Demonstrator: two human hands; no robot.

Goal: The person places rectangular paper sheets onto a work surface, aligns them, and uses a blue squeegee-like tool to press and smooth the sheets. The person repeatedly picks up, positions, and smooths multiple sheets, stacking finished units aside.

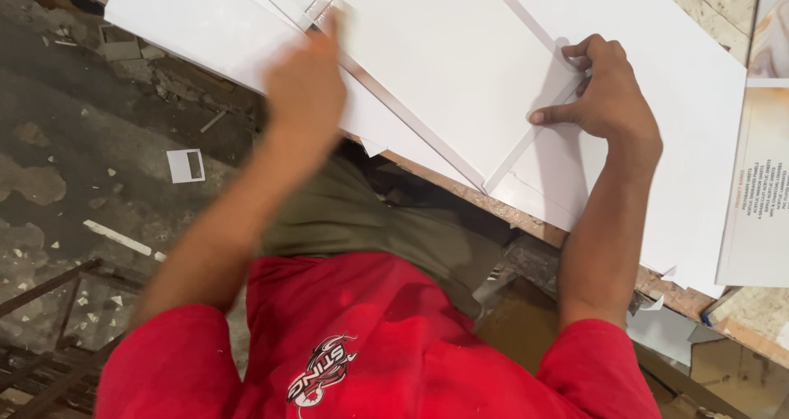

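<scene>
Both hands pressing flat on white panel, workbench edge beneath

Short-sleeved red t-shirt with a red, white and black graphic on the chest, olive-green trousers, arms bare down to the fingers.

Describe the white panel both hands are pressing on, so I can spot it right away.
Start at the workbench stacked with white sheets. The framed white panel lies on top, the left hand at one edge and the right hand at its corner. Unlike the flat sheets around it, it has a raised strip border.
</scene>
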